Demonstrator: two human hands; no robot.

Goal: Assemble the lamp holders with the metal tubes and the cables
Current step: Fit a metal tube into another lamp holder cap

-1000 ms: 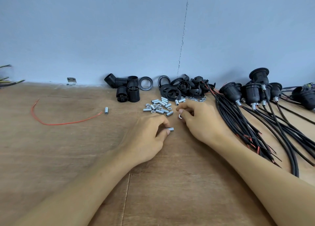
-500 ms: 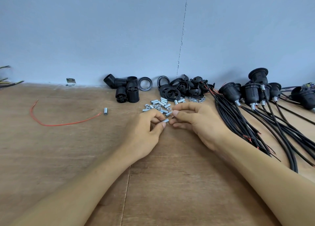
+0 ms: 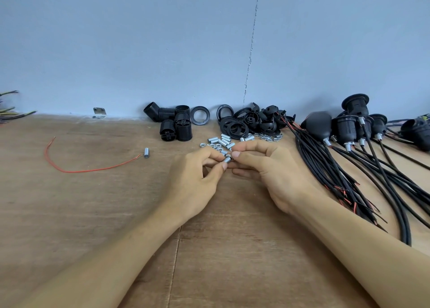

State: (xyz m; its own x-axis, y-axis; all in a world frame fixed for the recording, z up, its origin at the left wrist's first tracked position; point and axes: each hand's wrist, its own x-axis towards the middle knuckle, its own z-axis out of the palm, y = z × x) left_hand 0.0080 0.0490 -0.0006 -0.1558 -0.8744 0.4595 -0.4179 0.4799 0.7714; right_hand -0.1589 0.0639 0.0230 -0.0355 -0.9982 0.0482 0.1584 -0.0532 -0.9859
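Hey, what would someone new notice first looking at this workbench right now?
Probably the left hand and right hand meeting in the middle, both pinching one metal tube between their fingertips. Right behind them lies a heap of loose tubes, and on the right a thick bundle of black cables fans out. A lone red wire curls on the left.
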